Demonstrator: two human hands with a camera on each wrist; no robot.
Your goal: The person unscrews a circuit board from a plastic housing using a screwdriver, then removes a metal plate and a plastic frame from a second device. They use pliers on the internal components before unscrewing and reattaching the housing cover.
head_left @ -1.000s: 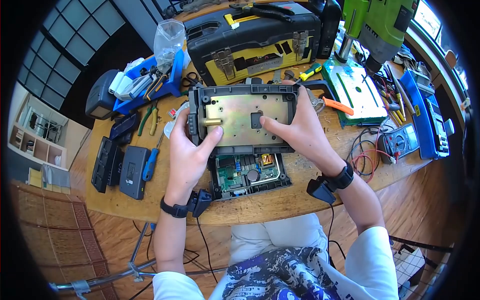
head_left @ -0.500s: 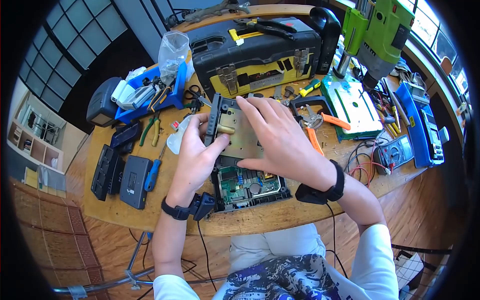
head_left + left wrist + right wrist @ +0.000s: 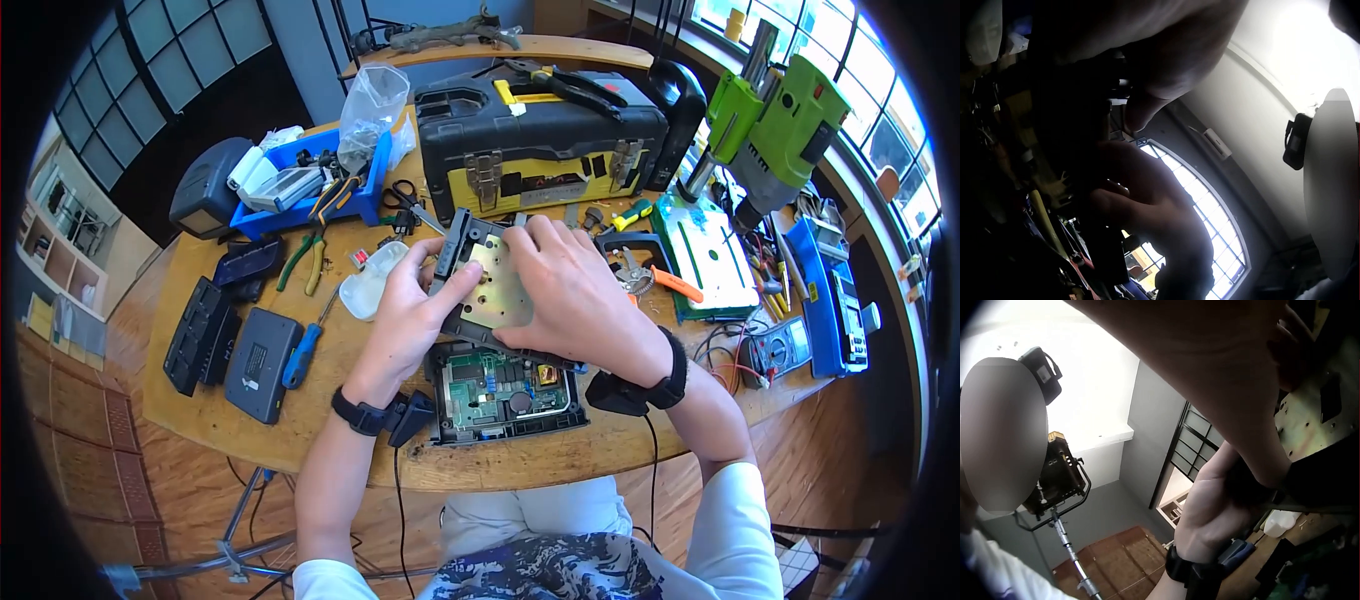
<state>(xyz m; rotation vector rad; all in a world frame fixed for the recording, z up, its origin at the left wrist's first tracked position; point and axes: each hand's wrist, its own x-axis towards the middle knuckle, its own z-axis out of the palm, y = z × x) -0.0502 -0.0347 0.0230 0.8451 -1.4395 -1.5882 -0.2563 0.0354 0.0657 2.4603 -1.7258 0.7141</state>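
A black plastic frame (image 3: 452,250) with a brassy metal plate (image 3: 488,300) is held up at a tilt. My left hand (image 3: 408,312) grips its left end, thumb on the plate. Across its right part lies my right hand (image 3: 585,300), fingers over the far side and thumb at the near edge, covering much of the plate. Below them, the open black housing (image 3: 512,432) shows a green circuit board (image 3: 470,393). The right wrist view shows the plate (image 3: 1310,422) beside both hands; the left wrist view is mostly dark.
A black and yellow toolbox (image 3: 545,140) stands behind the hands. Blue bin (image 3: 372,205), pliers (image 3: 316,265), blue screwdriver (image 3: 302,355) and dark casings (image 3: 262,368) lie left. Green drill (image 3: 785,130), orange-handled tool (image 3: 677,284) and multimeter (image 3: 778,350) are right.
My right hand has moved from the frame's right end across onto the plate. The frame has turned and tilted, while my left hand has kept its hold on the left end.
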